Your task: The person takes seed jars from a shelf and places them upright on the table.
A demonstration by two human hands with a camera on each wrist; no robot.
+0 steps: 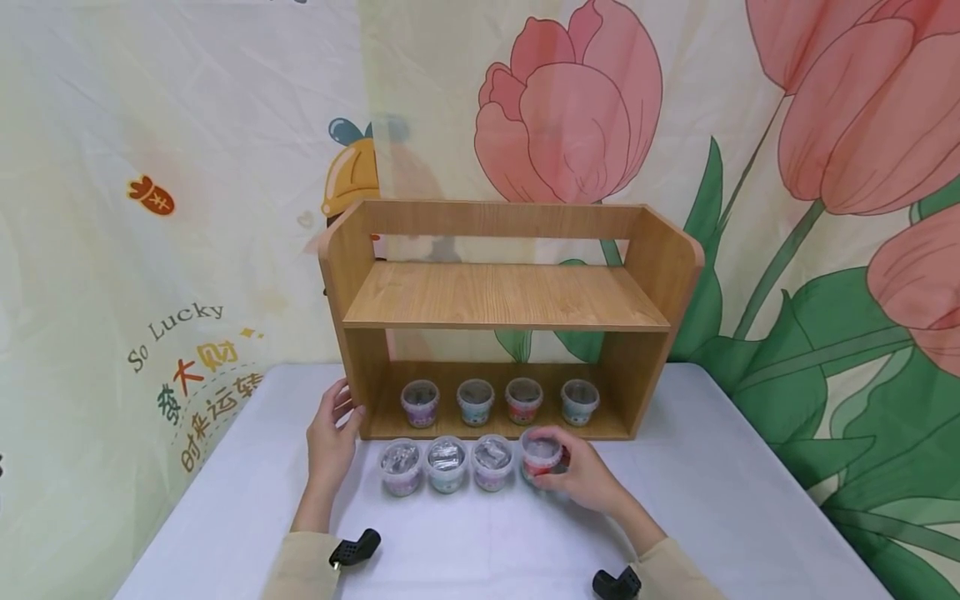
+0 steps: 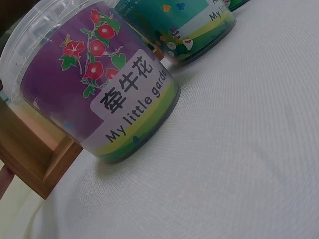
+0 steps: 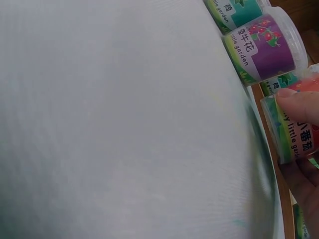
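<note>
A small clear-lidded cup with a red label (image 1: 542,460) is between the thumb and fingers of my right hand (image 1: 583,473), at the right end of the front row. In the right wrist view, the thumb lies across this red cup (image 3: 299,132), close to the shelf's front edge. My left hand (image 1: 333,437) holds the lower left side of the wooden shelf (image 1: 506,296), thumb at its front edge and fingers along the outside. Beside it stands a purple-labelled cup (image 2: 99,79), followed by a teal cup (image 1: 447,467) and another purple cup (image 1: 492,467).
On the lower board stand a purple cup (image 1: 420,406), a teal cup (image 1: 476,404), a red cup (image 1: 523,402) and another teal cup (image 1: 580,404), spaced apart. A white cloth covers the table (image 1: 465,554). Behind hangs a flower-printed curtain (image 1: 810,250).
</note>
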